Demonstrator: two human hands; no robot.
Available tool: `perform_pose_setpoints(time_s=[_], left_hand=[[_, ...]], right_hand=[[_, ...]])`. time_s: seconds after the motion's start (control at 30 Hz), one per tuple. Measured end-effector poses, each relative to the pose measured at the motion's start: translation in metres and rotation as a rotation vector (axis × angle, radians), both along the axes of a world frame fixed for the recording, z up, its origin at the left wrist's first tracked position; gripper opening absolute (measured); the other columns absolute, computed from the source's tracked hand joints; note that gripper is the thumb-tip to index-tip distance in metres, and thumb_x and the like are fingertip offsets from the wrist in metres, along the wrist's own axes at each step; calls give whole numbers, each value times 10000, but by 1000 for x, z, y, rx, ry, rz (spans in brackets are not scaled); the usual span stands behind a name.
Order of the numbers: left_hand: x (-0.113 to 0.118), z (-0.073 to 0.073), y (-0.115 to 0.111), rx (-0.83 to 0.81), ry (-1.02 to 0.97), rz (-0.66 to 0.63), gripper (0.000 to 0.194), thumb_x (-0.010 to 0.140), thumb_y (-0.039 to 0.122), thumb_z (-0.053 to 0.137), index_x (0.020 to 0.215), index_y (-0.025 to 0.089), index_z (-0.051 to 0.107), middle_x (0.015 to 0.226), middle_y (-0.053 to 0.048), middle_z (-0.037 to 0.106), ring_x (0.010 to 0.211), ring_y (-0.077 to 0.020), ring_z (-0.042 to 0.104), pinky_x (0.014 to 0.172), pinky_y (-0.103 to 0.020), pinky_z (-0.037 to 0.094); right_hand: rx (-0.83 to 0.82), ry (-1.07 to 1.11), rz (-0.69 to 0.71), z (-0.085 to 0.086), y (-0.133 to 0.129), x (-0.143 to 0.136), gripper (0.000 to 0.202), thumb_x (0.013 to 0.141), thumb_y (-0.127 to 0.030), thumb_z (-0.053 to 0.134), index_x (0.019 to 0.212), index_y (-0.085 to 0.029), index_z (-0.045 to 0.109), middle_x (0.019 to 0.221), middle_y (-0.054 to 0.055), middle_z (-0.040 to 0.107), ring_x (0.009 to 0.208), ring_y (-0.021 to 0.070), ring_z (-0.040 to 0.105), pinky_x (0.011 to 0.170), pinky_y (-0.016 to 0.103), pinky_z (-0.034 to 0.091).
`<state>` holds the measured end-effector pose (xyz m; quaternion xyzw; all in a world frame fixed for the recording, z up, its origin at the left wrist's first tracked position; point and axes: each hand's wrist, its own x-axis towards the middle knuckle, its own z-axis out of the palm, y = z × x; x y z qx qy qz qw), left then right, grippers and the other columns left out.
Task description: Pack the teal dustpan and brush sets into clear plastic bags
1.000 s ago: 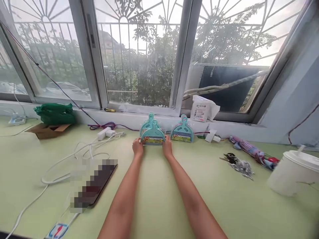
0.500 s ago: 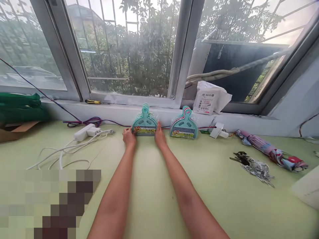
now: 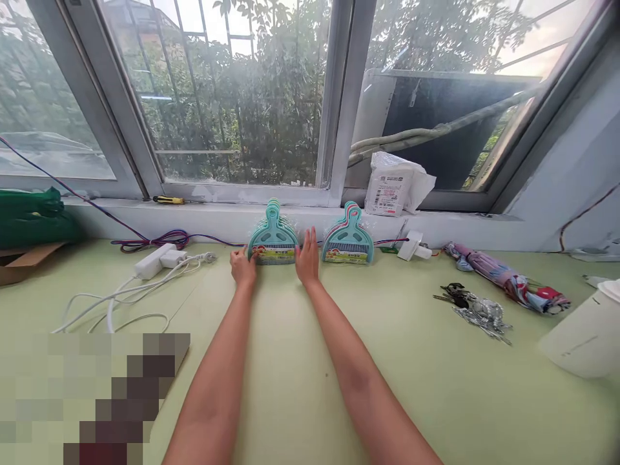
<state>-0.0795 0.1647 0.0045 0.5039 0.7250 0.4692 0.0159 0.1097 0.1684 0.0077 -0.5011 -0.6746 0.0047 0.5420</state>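
A stack of teal dustpan and brush sets (image 3: 274, 240) stands upright against the sill wall, each with a yellow label across the front and clear wrapping. My left hand (image 3: 243, 266) grips the left edge of this stack, its fingers curled and partly hidden behind the edge. At the other side, my right hand (image 3: 307, 259) is held with fingers stretched out and pointing up, its thumb side against the stack's right edge. To the right of it stands a second stack of dustpan and brush sets (image 3: 347, 240), with a pinkish-red one showing among the teal ones.
A white power strip (image 3: 155, 259) with cables lies left. On the sill are a yellow-black tool (image 3: 168, 200) and a white package (image 3: 387, 190). A white adapter (image 3: 414, 247), folded umbrella (image 3: 508, 278), keys (image 3: 477, 311) and white container (image 3: 588, 332) are right.
The view has shifted slightly to the right. My right hand's fingers have straightened and point up more beside the stack; the left hand stays at its left edge.
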Motion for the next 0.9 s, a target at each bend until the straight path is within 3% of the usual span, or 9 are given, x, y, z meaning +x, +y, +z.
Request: perform_pose_setpoints(time_s=[0.1, 0.2, 0.27, 0.4, 0.5, 0.67, 0.8, 0.9], left_hand=[[0, 1, -2, 142, 9, 46, 529, 847, 387, 610, 1307, 151, 500, 1261, -170, 467, 1245, -309, 436, 1023, -454, 396], [-1, 2, -5, 305, 26, 81, 537, 870, 395, 565, 1310, 116, 436, 1305, -188, 438, 1287, -300, 384, 1085, -460, 323], [-1, 4, -8, 372, 24, 118, 491, 899, 378, 508, 1295, 103, 414, 1312, -194, 430, 1300, -295, 361, 1104, -455, 291], [0, 6, -12, 404, 11, 156, 433, 914, 341, 454, 1277, 114, 388, 1325, -197, 408, 1304, -300, 347, 1103, -470, 276], [0, 6, -12, 410, 28, 138, 402, 912, 318, 434, 1265, 129, 392, 1334, -192, 407, 1308, -304, 343, 1098, -485, 277], [4, 9, -18, 429, 84, 116, 374, 916, 301, 397, 1250, 131, 412, 1339, -188, 413, 1317, -292, 346, 1111, -471, 277], [23, 13, -41, 413, 143, -50, 350, 915, 332, 396, 1224, 173, 437, 1374, -173, 401, 1339, -284, 352, 1116, -467, 298], [43, 10, -65, 388, 80, -224, 273, 895, 350, 434, 1134, 233, 494, 1300, -132, 490, 1295, -281, 438, 1090, -469, 359]], right_hand=[[9, 249, -261, 8, -10, 31, 552, 963, -301, 250, 1489, -133, 242, 1587, 156, 146, 1476, 270, 87, 1123, 575, 208], [3, 511, -475, 5, -12, 91, 505, 961, -311, 263, 1433, -138, 319, 1496, 231, 312, 1397, 292, 297, 1038, 545, 320], [-20, 528, -459, -2, -10, 136, 422, 953, -315, 313, 1303, -135, 463, 1362, 261, 466, 1272, 299, 441, 972, 495, 372], [-173, 408, -517, -16, -4, 198, 240, 834, -349, 555, 998, -178, 598, 1119, 183, 633, 1125, 327, 506, 947, 500, 354], [-206, 354, -594, -19, 0, 205, 160, 815, -303, 547, 905, -181, 597, 1081, 178, 638, 1101, 338, 515, 914, 488, 366], [-50, 385, -571, -12, -3, 189, 187, 870, -251, 376, 922, -176, 539, 972, 165, 641, 994, 286, 570, 904, 438, 380], [51, 473, -461, -7, -25, 177, 284, 923, -334, 243, 988, -195, 482, 916, 129, 630, 857, 248, 600, 800, 372, 424], [35, 484, -415, -6, -52, 169, 300, 928, -403, 209, 978, -232, 451, 887, 103, 627, 798, 241, 610, 685, 322, 425]])
